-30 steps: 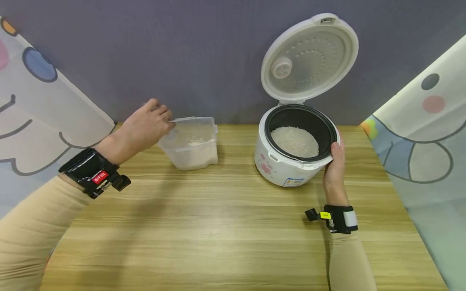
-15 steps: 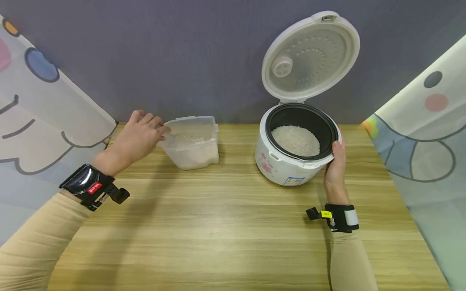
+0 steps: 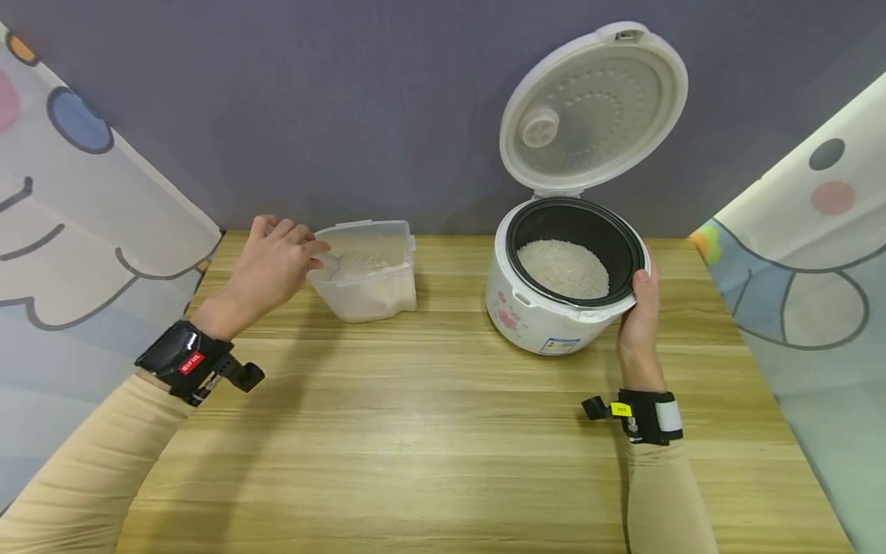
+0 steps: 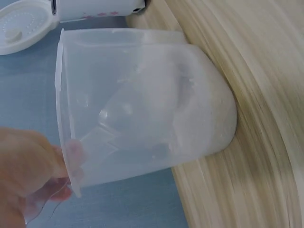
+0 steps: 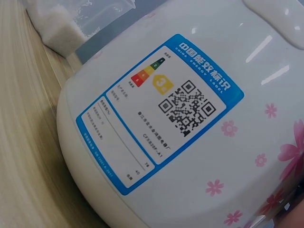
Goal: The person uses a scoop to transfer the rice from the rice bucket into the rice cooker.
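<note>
My left hand (image 3: 273,265) is at the left rim of a translucent plastic container (image 3: 363,296) that holds white rice. In the left wrist view, its fingers pinch the handle of a clear plastic scoop (image 4: 45,202), whose front part shows faintly through the container wall. On the right stands a white rice cooker (image 3: 529,327) with pink flowers and its lid (image 3: 588,108) raised. Rice (image 3: 564,269) lies in its black inner pot (image 3: 616,238). My right hand (image 3: 640,319) grips the cooker's right side, thumb on the rim; most of the other fingers are hidden.
Both vessels stand towards the back of a wood-grain table (image 3: 401,431), near a grey back wall (image 3: 311,115). Cartoon-printed cloths (image 3: 817,292) hang at both sides. The raised lid stands above the back of the cooker.
My left hand has come down beside the container's left rim, then shifted slightly right, and the scoop has gone lower inside. My right hand keeps its place on the rice cooker.
</note>
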Demonstrator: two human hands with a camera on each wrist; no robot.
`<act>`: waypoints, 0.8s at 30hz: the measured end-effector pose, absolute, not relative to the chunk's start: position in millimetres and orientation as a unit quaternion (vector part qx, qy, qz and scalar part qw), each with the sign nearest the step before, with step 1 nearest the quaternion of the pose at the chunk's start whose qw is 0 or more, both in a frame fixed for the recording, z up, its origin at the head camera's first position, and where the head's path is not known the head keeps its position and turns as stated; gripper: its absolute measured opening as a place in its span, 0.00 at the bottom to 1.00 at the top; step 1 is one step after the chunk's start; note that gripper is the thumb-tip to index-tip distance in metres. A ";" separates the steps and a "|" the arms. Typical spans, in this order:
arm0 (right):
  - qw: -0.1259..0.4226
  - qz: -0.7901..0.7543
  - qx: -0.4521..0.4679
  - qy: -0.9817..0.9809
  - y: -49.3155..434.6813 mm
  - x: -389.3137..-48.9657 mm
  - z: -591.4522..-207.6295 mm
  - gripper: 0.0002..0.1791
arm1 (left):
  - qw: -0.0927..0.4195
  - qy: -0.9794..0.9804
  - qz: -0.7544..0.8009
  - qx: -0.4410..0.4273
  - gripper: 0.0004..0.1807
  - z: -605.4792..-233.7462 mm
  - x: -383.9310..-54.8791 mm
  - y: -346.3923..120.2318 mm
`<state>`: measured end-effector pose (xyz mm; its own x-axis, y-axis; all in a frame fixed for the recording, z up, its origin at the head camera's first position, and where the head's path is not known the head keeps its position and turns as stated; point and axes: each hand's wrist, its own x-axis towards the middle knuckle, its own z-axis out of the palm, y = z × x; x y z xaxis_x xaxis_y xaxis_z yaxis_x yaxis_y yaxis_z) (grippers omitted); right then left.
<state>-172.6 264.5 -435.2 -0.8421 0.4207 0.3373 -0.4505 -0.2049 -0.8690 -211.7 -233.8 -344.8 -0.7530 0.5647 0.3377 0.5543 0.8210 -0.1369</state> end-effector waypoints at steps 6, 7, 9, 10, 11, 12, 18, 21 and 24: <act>0.281 0.776 0.010 -0.565 263.8 -170.9 -433.9 0.35 | 0.192 -0.939 -0.022 -0.283 0.11 -346.7 -210.7 -234.7; 0.281 0.776 0.009 -0.565 263.6 -170.6 -433.5 0.35 | 0.194 -0.939 -0.029 -0.281 0.11 -346.8 -210.8 -234.9; 0.281 0.776 0.009 -0.565 263.3 -170.3 -433.0 0.35 | 0.195 -0.940 -0.039 -0.279 0.11 -347.0 -211.1 -235.4; 0.280 0.777 0.009 -0.564 263.1 -170.4 -432.8 0.34 | 0.194 -0.940 -0.041 -0.277 0.11 -347.1 -211.1 -235.7; 0.282 0.778 0.011 -0.562 263.0 -170.6 -432.8 0.34 | 0.193 -0.941 -0.045 -0.275 0.12 -347.3 -211.1 -235.9; 0.283 0.779 0.013 -0.560 262.8 -170.7 -432.8 0.34 | 0.191 -0.942 -0.049 -0.272 0.12 -347.3 -210.9 -236.3; 0.282 0.778 0.010 -0.561 263.1 -171.2 -433.5 0.35 | 0.187 -0.947 -0.082 -0.247 0.14 -346.6 -206.5 -239.6; 0.281 0.778 0.008 -0.561 263.4 -171.4 -434.0 0.35 | 0.188 -0.949 -0.099 -0.235 0.14 -345.6 -203.9 -241.5; 0.281 0.779 0.006 -0.560 263.9 -171.1 -434.8 0.35 | 0.188 -0.949 -0.113 -0.226 0.13 -344.5 -201.8 -243.0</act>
